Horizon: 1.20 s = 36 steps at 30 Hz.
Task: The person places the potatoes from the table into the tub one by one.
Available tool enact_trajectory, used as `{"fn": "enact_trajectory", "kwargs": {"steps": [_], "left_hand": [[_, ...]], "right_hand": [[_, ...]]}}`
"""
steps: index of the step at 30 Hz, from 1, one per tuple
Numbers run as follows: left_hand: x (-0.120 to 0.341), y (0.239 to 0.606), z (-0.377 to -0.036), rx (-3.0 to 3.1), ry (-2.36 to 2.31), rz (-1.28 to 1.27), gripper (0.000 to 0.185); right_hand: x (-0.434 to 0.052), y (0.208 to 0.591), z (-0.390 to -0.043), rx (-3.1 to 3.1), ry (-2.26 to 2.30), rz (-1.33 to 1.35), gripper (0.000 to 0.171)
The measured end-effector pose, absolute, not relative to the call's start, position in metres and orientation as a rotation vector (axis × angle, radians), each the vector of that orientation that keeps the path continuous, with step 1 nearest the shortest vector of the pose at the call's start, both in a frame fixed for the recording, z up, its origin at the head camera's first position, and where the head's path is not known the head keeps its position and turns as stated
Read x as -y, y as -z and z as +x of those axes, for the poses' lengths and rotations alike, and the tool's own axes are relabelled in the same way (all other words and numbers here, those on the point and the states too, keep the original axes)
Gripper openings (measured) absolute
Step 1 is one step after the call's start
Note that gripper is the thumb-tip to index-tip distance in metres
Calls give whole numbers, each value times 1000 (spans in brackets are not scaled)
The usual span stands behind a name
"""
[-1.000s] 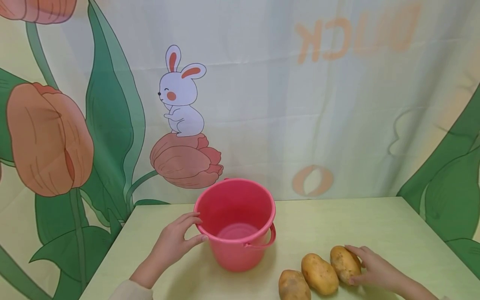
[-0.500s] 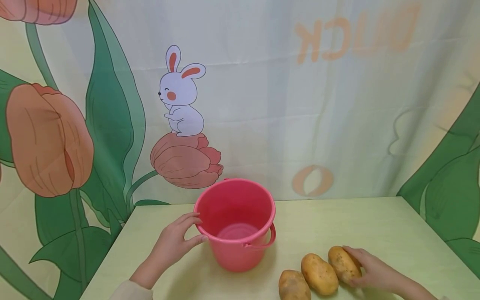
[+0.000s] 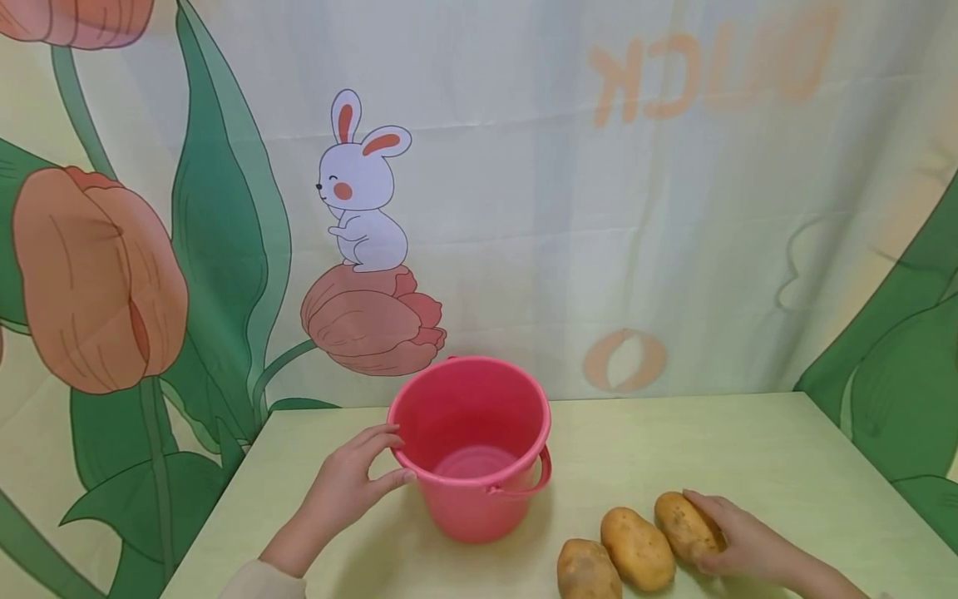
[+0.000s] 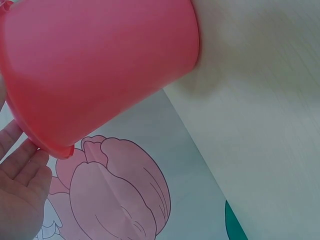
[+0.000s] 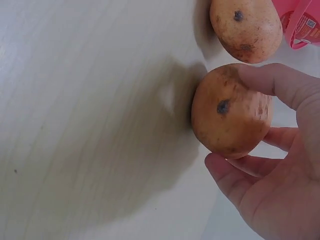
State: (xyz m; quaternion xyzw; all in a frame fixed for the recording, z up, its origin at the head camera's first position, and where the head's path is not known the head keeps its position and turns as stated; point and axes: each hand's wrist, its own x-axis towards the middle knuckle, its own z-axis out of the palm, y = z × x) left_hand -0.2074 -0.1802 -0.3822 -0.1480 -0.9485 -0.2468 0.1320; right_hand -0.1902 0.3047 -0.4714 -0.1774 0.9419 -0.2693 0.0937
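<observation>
A pink bucket (image 3: 479, 503) stands upright on the table, its handle hanging down on the right side. My left hand (image 3: 348, 482) holds the bucket's rim at the left, with fingers and thumb spread along it; the left wrist view shows the fingertips (image 4: 31, 145) on the rim. To the right of the bucket, three potatoes lie in a slanting row: a near potato (image 3: 589, 570), a middle potato (image 3: 638, 549) and a far-right potato (image 3: 684, 526). My right hand (image 3: 748, 537) grips the far-right potato between thumb and fingers, as the right wrist view also shows.
The pale table (image 3: 674, 441) ends at the back against a printed curtain (image 3: 509, 208) with tulips and a rabbit. In the right wrist view, part of the bucket (image 5: 305, 25) shows beyond the second potato.
Over the last second my right hand has shifted slightly to the left with the far-right potato, closer to the middle one. My left hand and the bucket have stayed in place.
</observation>
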Motion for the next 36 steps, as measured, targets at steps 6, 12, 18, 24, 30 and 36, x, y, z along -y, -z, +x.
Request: {"fn": "enact_trajectory", "kwargs": {"steps": [6,12,18,24,30,36], "left_hand": [[180,382,-207,2754,726,-426,38],[180,381,-207,2759,728,-419,38],[180,382,-207,2755,725,-416,37],[180,383,-207,2729,720,-442,35],[181,383,-207,2716,713,-453,35],[181,383,-207,2717,715,-457,35]], "right_hand": [[-308,471,-190,-2802,804,-574,74],[-310,470,-190,-2798,796,-571,72],[-308,467,-191,-2769,830,-495,71],[-309,465,-189,-2780,821,-525,68],[-314,468,-193,-2757,860,-587,62],[-314,467,-193,-2733,877,-563,61]]}}
